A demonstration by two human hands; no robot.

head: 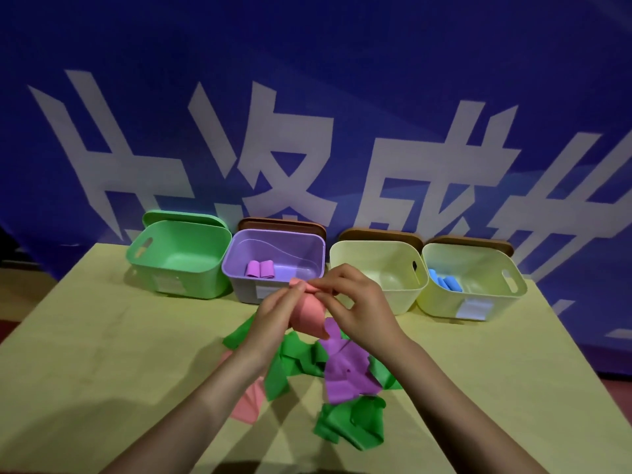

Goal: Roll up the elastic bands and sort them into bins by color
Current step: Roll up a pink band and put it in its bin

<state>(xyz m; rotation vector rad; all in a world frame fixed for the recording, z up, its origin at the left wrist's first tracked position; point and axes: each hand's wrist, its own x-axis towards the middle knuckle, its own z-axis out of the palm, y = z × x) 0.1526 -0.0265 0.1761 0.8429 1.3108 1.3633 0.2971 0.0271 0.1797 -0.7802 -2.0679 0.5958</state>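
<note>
Both hands hold a pink elastic band [309,314] above the table. My left hand [278,311] and my right hand [355,299] pinch its top edge together, and the rest hangs down between them. Below lies a pile of loose bands: purple ones [347,369], green ones [352,424] and another pink one [248,403] partly under my left forearm. Four bins stand in a row behind: a green bin [178,248], a purple bin [236,271] holding two purple rolls [260,269], a pale yellow bin [372,249], and a second pale yellow bin [478,260] holding blue rolls [444,280].
The yellow-green table [102,354] reaches to the front of the view. A blue banner with large white characters [307,114] hangs right behind the bins. Lids lean behind each bin.
</note>
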